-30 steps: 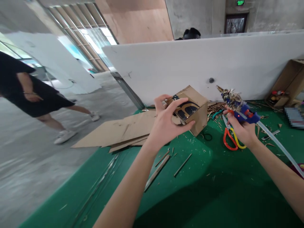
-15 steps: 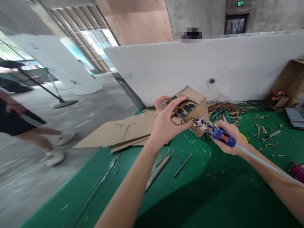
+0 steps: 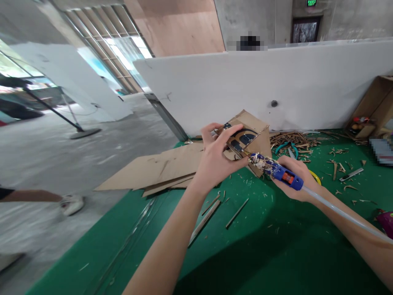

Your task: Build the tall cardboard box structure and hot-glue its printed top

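Note:
My left hand (image 3: 216,159) grips a small cardboard box (image 3: 250,137) with dark printed marks, held tilted just above the green table (image 3: 254,241). My right hand (image 3: 296,180) is closed round a blue glue gun (image 3: 276,171) crusted with scraps and dried glue. Its nozzle touches the box's lower front edge, close to my left thumb. A clear glue stick (image 3: 337,213) sticks out of the gun's back along my right forearm.
Flat cardboard sheets (image 3: 159,170) lie at the table's far left. Wood strips (image 3: 215,213) and shavings litter the middle. Pliers and scissors lie behind my right hand. An open carton (image 3: 373,108) stands far right by the white partition (image 3: 276,78). A passer-by's leg (image 3: 46,198) is at the left.
My right hand swung the glue gun down from upright and brought its nozzle to the box edge. The person walking on the left has moved almost out of view.

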`<state>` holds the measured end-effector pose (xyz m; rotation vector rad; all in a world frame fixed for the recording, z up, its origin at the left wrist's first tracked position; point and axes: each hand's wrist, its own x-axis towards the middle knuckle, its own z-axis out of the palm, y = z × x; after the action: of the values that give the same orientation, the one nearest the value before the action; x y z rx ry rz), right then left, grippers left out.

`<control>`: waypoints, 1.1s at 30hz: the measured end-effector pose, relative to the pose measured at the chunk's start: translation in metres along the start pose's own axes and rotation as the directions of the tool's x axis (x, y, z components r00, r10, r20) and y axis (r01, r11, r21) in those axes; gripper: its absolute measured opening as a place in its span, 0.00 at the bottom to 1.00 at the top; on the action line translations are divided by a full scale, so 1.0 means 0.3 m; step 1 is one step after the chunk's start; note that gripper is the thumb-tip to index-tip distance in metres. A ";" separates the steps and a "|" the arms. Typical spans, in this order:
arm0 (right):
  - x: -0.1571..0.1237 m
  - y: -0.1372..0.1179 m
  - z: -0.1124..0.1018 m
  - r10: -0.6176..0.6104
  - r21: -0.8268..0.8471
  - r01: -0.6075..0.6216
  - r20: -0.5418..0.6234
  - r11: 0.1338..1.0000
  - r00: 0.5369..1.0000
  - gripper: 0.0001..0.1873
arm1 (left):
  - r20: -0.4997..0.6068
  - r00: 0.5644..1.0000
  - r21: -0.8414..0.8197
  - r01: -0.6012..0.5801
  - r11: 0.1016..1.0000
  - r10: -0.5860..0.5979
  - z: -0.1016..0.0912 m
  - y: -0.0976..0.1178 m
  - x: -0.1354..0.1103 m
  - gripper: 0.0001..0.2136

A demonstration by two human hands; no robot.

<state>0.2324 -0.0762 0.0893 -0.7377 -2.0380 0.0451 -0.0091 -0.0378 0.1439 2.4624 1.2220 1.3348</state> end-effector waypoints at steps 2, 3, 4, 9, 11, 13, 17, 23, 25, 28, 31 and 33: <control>0.002 -0.004 -0.002 0.000 0.000 0.000 0.005 1.000 1.000 0.08 | -0.001 1.000 0.010 -0.003 1.000 0.003 0.001 0.000 0.000 0.34; 0.003 -0.005 -0.003 0.000 -0.002 0.000 0.008 1.000 1.000 0.08 | -0.003 1.000 0.013 -0.004 1.000 0.005 0.001 -0.001 0.000 0.34; 0.003 -0.007 -0.004 -0.002 -0.004 0.002 0.012 1.000 1.000 0.08 | -0.004 1.000 0.015 -0.005 1.000 0.005 0.001 -0.001 -0.001 0.34; 0.004 -0.006 -0.003 -0.016 -0.002 0.016 0.010 1.000 1.000 0.08 | -0.001 1.000 0.017 0.016 1.000 -0.016 0.001 0.000 -0.004 0.34; 0.004 -0.005 -0.002 -0.017 -0.001 0.017 0.018 1.000 1.000 0.08 | 0.001 0.999 0.013 0.032 0.999 -0.032 0.001 0.000 -0.005 0.35; 0.003 -0.005 -0.002 -0.017 0.001 0.017 0.025 1.000 1.000 0.09 | 0.005 0.999 0.011 0.040 0.999 -0.040 0.002 -0.002 -0.006 0.35; 0.003 -0.005 -0.004 -0.004 0.009 0.004 0.023 1.000 1.000 0.08 | 0.002 0.999 0.008 0.041 0.999 -0.041 0.002 -0.004 -0.004 0.36; -0.002 0.002 -0.007 0.034 0.015 -0.034 -0.002 0.999 0.999 0.07 | 0.001 1.000 -0.014 0.023 1.000 -0.023 0.002 -0.003 -0.003 0.33; -0.002 0.003 -0.009 0.046 0.007 -0.046 -0.009 0.999 0.999 0.07 | -0.005 1.000 -0.011 0.019 1.000 -0.019 0.001 -0.001 -0.004 0.33; 0.000 0.004 -0.012 0.076 -0.002 -0.076 -0.023 0.997 0.997 0.07 | -0.012 1.000 -0.003 0.012 1.000 -0.012 0.001 0.002 -0.004 0.33; 0.001 0.003 -0.015 0.098 0.000 -0.098 -0.039 0.995 0.994 0.07 | -0.017 1.000 0.009 0.000 1.000 0.000 0.000 0.004 -0.003 0.32; 0.001 0.004 -0.015 0.094 0.008 -0.094 -0.050 0.996 0.994 0.08 | -0.014 1.000 0.016 0.001 1.000 -0.001 0.000 0.004 -0.003 0.31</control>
<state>0.2366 -0.0762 0.0917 -0.8226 -1.9539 0.0857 -0.0086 -0.0394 0.1438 2.4666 1.2420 1.3501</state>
